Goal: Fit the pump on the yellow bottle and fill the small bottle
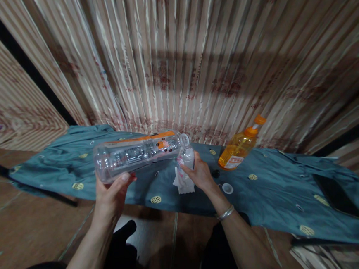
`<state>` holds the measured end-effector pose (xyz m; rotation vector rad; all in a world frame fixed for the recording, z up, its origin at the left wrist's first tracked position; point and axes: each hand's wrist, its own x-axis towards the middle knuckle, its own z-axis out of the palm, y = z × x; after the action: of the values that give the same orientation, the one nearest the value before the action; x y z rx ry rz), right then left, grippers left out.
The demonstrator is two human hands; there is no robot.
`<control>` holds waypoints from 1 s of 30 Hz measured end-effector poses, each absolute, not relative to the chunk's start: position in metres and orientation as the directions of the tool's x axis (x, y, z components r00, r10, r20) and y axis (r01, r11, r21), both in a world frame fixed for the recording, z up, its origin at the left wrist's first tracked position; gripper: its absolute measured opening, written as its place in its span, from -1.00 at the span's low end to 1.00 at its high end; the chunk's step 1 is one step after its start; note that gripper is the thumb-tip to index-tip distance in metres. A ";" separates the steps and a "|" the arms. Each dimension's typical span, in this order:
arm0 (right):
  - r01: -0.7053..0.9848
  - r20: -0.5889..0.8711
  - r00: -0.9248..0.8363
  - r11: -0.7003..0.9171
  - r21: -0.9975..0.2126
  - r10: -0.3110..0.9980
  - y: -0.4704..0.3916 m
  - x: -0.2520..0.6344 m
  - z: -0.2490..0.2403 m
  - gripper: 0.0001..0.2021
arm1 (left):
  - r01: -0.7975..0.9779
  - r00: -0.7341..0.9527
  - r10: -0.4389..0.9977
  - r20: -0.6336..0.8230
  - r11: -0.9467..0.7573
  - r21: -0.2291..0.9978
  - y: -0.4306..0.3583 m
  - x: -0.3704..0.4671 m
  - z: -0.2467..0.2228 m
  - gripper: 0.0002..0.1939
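Amber bottle [237,150], white cap [227,188] near right hand [200,173]; phone [338,196] farther right.

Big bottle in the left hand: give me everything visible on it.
The big bottle looks like clear plastic, with an orange strip along its upper side, dark printing on its body and an orange patch near the neck. It lies roughly horizontal, held above the cloth, neck to the right. The left hand grips it near the base. Its neck is at the top of the small bottle; whether they touch, or any liquid remains inside, I can't tell.
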<state>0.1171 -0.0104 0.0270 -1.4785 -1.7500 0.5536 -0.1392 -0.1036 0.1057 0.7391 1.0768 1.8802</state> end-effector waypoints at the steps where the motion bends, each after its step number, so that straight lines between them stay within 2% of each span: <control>1: 0.628 0.273 -0.034 0.233 -0.743 0.961 -0.010 0.117 0.027 -0.38 | -0.374 -0.486 0.870 0.087 -0.297 0.879 -0.104 -0.139 0.106 -0.13; 20: 0.620 0.284 -0.039 0.246 -0.745 0.958 -0.010 0.118 0.025 -0.39 | -0.407 -0.500 0.865 0.038 -0.274 0.872 -0.102 -0.138 0.107 -0.30; 30: 0.631 0.295 -0.042 0.254 -0.733 0.955 -0.009 0.118 0.023 -0.37 | -0.408 -0.479 0.876 0.060 -0.283 0.868 -0.103 -0.138 0.107 -0.28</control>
<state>0.1183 -0.0088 0.0230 -1.4605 -1.7585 0.5319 -0.1382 -0.1032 0.1067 0.6971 1.0478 1.8749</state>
